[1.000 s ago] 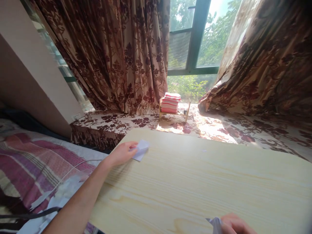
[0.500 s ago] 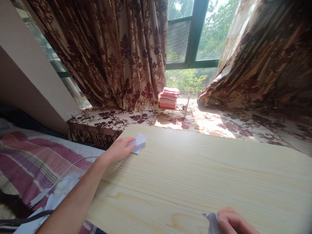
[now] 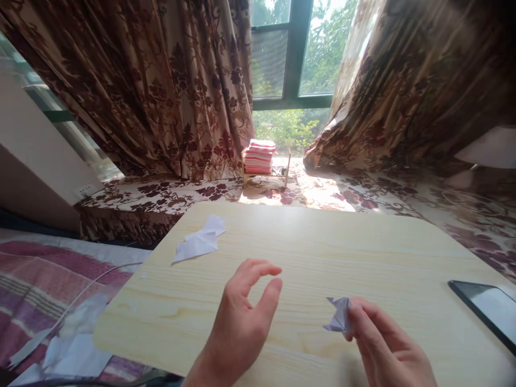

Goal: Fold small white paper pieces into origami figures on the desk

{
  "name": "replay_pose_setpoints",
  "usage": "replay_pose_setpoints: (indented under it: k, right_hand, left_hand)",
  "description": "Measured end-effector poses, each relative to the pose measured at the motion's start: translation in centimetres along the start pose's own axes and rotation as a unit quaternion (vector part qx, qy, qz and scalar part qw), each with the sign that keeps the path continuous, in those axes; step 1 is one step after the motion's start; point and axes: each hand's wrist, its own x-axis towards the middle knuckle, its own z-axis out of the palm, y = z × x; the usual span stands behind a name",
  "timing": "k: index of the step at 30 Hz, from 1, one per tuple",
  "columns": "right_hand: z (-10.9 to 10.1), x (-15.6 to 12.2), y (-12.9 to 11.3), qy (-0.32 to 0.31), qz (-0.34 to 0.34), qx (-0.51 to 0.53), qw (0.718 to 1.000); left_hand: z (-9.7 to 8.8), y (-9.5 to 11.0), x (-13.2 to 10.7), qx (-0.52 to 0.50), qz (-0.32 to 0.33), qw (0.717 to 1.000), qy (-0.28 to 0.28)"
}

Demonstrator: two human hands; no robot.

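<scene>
Sunlit green-framed window (image 3: 295, 59), upper centre, between floral curtains (image 3: 177, 91); wood-grain table (image 3: 306, 242), lower centre; lampshade (image 3: 491, 148), right edge.

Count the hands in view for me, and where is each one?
2: the left hand, empty with thumb and fingers apart, over the middle of the wood-grain tabletop; and the right hand, to its right, pinching a folded paper piece.

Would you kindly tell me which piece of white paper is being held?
The small, pointed, folded white paper, pinched by the right hand; the other white papers lie untouched, farther left.
</scene>
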Motion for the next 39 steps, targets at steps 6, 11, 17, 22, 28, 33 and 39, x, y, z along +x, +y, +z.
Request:
replay_pose_setpoints:
  k: [6, 11, 17, 22, 28, 33, 39]
  right_hand:
    - [0.4, -1.3, -1.6, 0.007, -0.043, 0.078, 0.996]
    - [0.5, -2.5, -2.8, -0.017, -0.057, 0.105, 0.993]
    - [0.9, -4.3, -5.1, -0.037, -0.113, 0.088, 0.989]
    - [1.1, -5.4, -6.0, -0.051, -0.148, 0.037, 0.987]
    - [1.1, -5.7, -5.9, -0.057, -0.181, -0.012, 0.982]
    - [1.2, -5.9, -5.8, -0.072, -0.202, -0.028, 0.976]
    - [0.8, -6.1, -6.6, -0.110, -0.224, -0.038, 0.968]
  left_hand:
    - [3.6, 2.9, -2.2, -0.140, -0.043, 0.989, -0.034]
    - [3.8, 4.4, -3.2, -0.137, -0.036, 0.989, -0.041]
    - [2.8, 5.5, -4.7, -0.146, -0.036, 0.988, -0.028]
    - [1.9, 6.2, -5.5, -0.164, -0.025, 0.986, -0.030]
    - [1.2, 6.4, -6.2, -0.153, -0.016, 0.988, -0.027]
    - [1.1, 6.3, -6.4, -0.158, -0.014, 0.987, -0.023]
    - [1.3, 6.2, -6.6, -0.185, -0.002, 0.983, -0.020]
